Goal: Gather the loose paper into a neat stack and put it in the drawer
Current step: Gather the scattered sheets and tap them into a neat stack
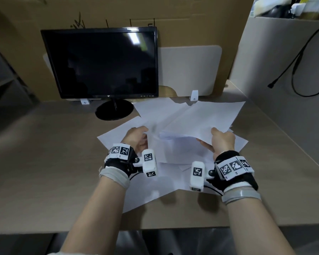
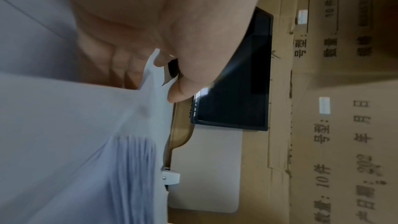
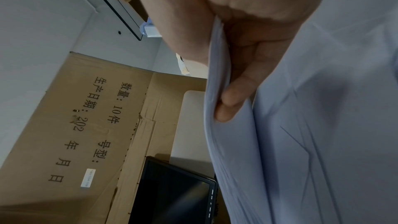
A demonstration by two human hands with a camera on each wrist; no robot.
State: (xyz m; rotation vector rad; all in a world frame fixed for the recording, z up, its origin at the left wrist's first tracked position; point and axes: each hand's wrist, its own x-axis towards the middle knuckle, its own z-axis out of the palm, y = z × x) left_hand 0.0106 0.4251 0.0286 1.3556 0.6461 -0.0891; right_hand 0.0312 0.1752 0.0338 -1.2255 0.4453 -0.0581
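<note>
Several white paper sheets (image 1: 175,159) lie fanned out and overlapping on the beige desk (image 1: 53,162). My right hand (image 1: 221,141) grips a lifted bundle of sheets (image 1: 201,118), thumb on top and fingers (image 3: 234,94) curled underneath. My left hand (image 1: 136,138) pinches the edge of a raised sheet (image 2: 155,81) between thumb and fingers (image 2: 183,89); that sheet is blurred. The bundle's edges (image 2: 133,168) show in the left wrist view. No drawer is in view.
A black monitor (image 1: 103,63) on a round foot (image 1: 114,109) stands at the back left, just beyond the papers. A pale divider board (image 1: 190,70) and cardboard wall (image 1: 155,11) close the back. A grey side panel with a black cable (image 1: 295,70) is at right.
</note>
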